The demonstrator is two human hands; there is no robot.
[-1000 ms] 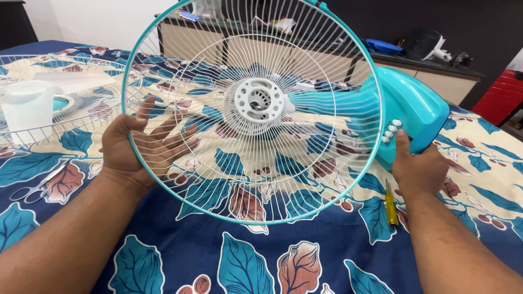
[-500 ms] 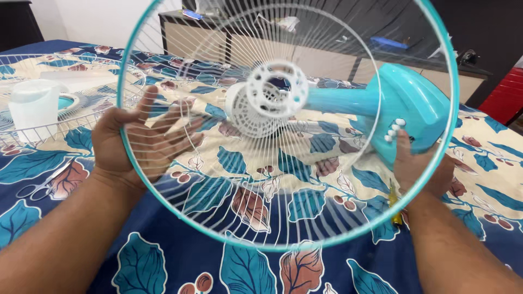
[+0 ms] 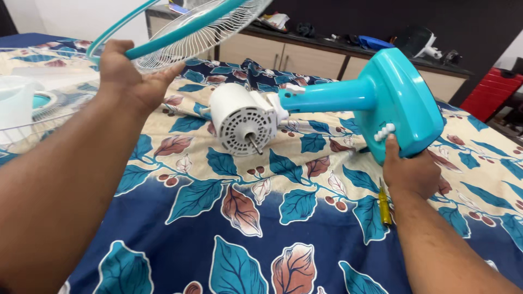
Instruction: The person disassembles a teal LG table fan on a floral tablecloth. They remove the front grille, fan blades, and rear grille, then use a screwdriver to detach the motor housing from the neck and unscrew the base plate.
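packages: none visible | labels: none | signs: none | screens: none

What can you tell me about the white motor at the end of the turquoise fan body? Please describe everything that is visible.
The motor is a white drum, plastic by its look, with rows of vent slots on its round face. A thin bare metal shaft sticks out of the middle, with no blade or grille on it. The motor lies on its side, its face turned towards the camera, resting on the leaf-patterned sheet. A white bracket joins it to the turquoise neck. No hand touches it.
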